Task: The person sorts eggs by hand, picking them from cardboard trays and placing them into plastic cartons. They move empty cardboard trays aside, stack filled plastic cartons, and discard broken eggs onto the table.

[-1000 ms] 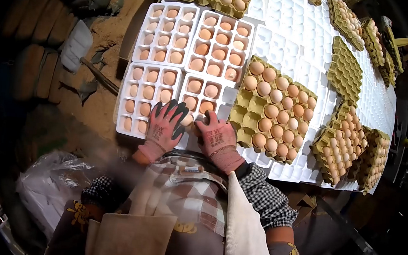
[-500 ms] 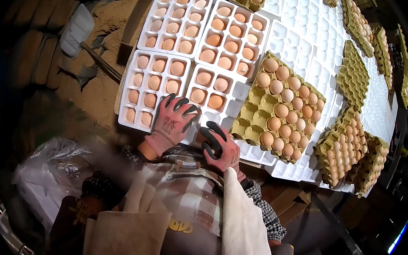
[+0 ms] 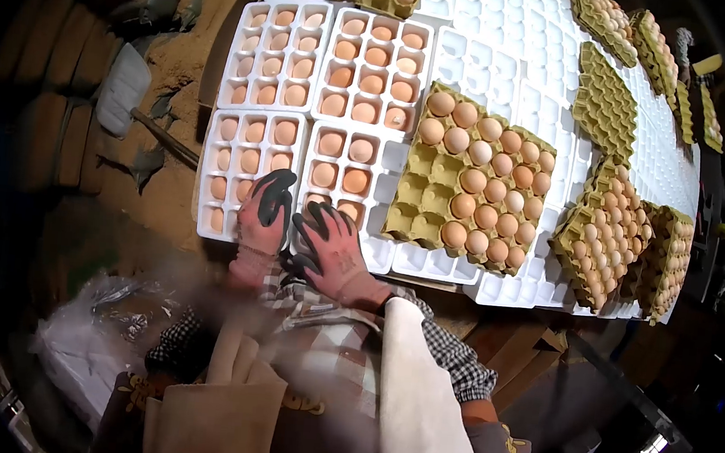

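Observation:
My left hand, in a red glove with black fingertips, is over the front right cells of a white foam egg tray. Its fingers are bent but apart, with no egg visible between them. My right hand, gloved alike, has its fingers spread over the front cells of the neighbouring foam tray. Just beyond those fingertips sit a brown egg and another egg. The cells under the right palm are hidden. To the right, a yellowish pulp tray of eggs rests on foam trays, several left-side cups bare.
Two egg-filled foam trays lie behind. Further pulp trays of eggs stand at the right, some tilted, beside an eggless pulp tray. A white scoop lies left, above a clear plastic bag.
My right hand has moved left and forward over the tray, its fingers now spread. My left hand has shifted left, uncovering eggs in the third row. The view has shifted slightly.

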`<state>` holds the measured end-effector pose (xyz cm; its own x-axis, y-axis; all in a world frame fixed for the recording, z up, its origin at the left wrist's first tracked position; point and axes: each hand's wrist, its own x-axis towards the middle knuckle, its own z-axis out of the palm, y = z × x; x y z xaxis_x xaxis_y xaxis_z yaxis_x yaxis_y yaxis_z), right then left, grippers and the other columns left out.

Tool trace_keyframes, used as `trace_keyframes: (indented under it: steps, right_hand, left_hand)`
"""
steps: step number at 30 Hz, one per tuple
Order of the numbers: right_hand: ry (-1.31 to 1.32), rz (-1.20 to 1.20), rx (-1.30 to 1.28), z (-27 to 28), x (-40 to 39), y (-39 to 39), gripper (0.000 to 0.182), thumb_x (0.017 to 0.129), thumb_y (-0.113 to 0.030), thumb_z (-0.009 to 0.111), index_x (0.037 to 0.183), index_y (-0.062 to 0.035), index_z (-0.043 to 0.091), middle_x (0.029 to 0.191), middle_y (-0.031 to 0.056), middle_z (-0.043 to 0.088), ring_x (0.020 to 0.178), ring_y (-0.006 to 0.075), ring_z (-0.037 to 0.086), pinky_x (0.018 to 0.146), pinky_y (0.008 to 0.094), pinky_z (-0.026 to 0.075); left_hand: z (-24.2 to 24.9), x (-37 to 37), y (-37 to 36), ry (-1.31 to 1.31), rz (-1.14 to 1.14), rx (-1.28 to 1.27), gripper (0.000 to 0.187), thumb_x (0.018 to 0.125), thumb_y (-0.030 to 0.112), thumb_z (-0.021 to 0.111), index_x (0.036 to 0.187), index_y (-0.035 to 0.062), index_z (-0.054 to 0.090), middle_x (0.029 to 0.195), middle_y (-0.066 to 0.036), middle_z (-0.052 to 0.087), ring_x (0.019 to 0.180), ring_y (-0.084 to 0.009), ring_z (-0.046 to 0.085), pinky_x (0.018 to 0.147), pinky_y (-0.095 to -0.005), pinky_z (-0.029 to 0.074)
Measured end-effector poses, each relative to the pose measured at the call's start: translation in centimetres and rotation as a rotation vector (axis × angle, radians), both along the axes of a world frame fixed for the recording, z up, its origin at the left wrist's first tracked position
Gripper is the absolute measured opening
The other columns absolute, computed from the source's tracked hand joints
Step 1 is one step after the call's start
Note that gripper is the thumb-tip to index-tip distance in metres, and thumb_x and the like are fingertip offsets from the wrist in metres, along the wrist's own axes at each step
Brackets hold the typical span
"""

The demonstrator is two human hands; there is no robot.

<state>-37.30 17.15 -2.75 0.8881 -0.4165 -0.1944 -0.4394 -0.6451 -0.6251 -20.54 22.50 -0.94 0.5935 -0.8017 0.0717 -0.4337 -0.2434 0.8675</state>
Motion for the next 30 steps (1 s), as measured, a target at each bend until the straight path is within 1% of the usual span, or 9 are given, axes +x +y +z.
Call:
trace_keyframes:
  steps: [2,3,6,8,10,13,18,26,30]
  right_hand:
    - [-0.262,-0.277,0.177,3.0,-4.0,-2.0,0.07,0.074,-0.03,0.074,0.137,-0.0118,0.05,0.143,0.0222,0.042,0.128,0.0403,0.042,0.109,0.051,0.032]
    - [-0.387,-0.405,-0.047,5.5,-6.0,-4.0,0.064,0.072,-0.022,0.075,0.132,-0.0085,0.055,0.135,0.0223,0.049,0.121,0.0404,0.048,0.104,0.0478,0.038]
    - [-0.247,-1.0,-0.514,6.2,-13.8,-11.0,0.072,0.073,-0.019,0.077,0.136,-0.0021,0.05,0.132,0.0245,0.051,0.117,0.0449,0.05,0.102,0.0489,0.041]
    - [-0.002,-1.307,-0.34,2.0,-19.4,-15.9,0.074,0.077,-0.027,0.08,0.138,-0.0005,0.046,0.131,0.0226,0.054,0.116,0.0393,0.054,0.1,0.0447,0.043]
    - [-0.322,-1.186,0.166,-3.3,-25.1,-20.0,0.071,0.081,-0.034,0.08,0.134,0.0014,0.051,0.125,0.0187,0.061,0.108,0.0289,0.06,0.094,0.0386,0.047]
    - [-0.533,-1.224,0.413,1.8,-24.0,-19.3,0.035,0.092,-0.022,0.07,0.114,0.0049,0.064,0.103,0.0038,0.067,0.089,0.0116,0.058,0.079,0.0272,0.048]
    - [-0.61,-1.229,0.332,6.4,-21.1,-16.4,0.037,0.096,-0.023,0.063,0.119,0.0051,0.059,0.103,0.0079,0.066,0.09,0.0154,0.058,0.081,0.0301,0.048]
    - [-0.749,-0.919,0.463,-0.9,-2.4,-12.6,0.043,0.094,-0.017,0.056,0.132,0.0028,0.054,0.111,0.0118,0.067,0.098,0.0172,0.06,0.088,0.0327,0.048]
    - [-0.727,-0.85,0.443,-5.4,6.0,-10.3,0.046,0.093,-0.015,0.055,0.136,0.0018,0.051,0.121,0.0133,0.063,0.11,0.0205,0.059,0.096,0.0319,0.045]
  left_hand:
    - [1.2,-0.8,-1.2,0.03,-0.066,0.029,0.036,0.083,-0.004,0.054,0.118,-0.0033,0.062,0.115,-0.016,0.064,0.104,-0.0274,0.064,0.093,-0.0333,0.049]
    - [1.4,-1.4,-2.3,0.046,-0.14,0.014,0.037,0.083,-0.004,0.054,0.119,-0.0029,0.061,0.116,-0.015,0.063,0.105,-0.0269,0.064,0.092,-0.0325,0.049]
    - [1.3,-5.4,-7.5,0.167,-0.258,0.135,0.041,0.085,0.002,0.061,0.126,-0.0004,0.057,0.116,-0.014,0.064,0.104,-0.0263,0.064,0.089,-0.0319,0.05]
    - [-2.3,-9.2,-11.0,0.338,-0.19,0.096,0.046,0.086,0.014,0.069,0.127,-0.0004,0.056,0.112,-0.014,0.066,0.101,-0.0255,0.065,0.088,-0.0326,0.052]
    - [-5.7,-10.9,-13.9,0.183,-0.224,0.228,0.052,0.084,0.023,0.075,0.125,-0.0018,0.055,0.108,-0.014,0.068,0.099,-0.0231,0.066,0.086,-0.0332,0.053]
    - [-1.4,-11.4,-14.4,0.366,-0.072,0.129,0.043,0.081,0.021,0.078,0.113,-0.0013,0.061,0.103,-0.011,0.071,0.092,-0.0174,0.067,0.083,-0.0319,0.054]
    - [1.2,-9.3,-10.5,0.473,0.008,-0.115,0.043,0.08,0.008,0.073,0.119,-0.0013,0.061,0.103,-0.013,0.07,0.095,-0.0176,0.066,0.084,-0.0307,0.052]
    - [5.4,8.2,-0.6,-0.088,0.202,0.004,0.035,0.087,0.007,0.062,0.12,-0.0046,0.062,0.106,-0.01,0.07,0.095,-0.017,0.066,0.084,-0.0312,0.053]
    - [-0.7,17.7,2.4,0.105,0.238,-0.03,0.033,0.086,0.009,0.065,0.118,-0.003,0.063,0.104,-0.007,0.071,0.091,-0.0124,0.064,0.079,-0.0294,0.053]
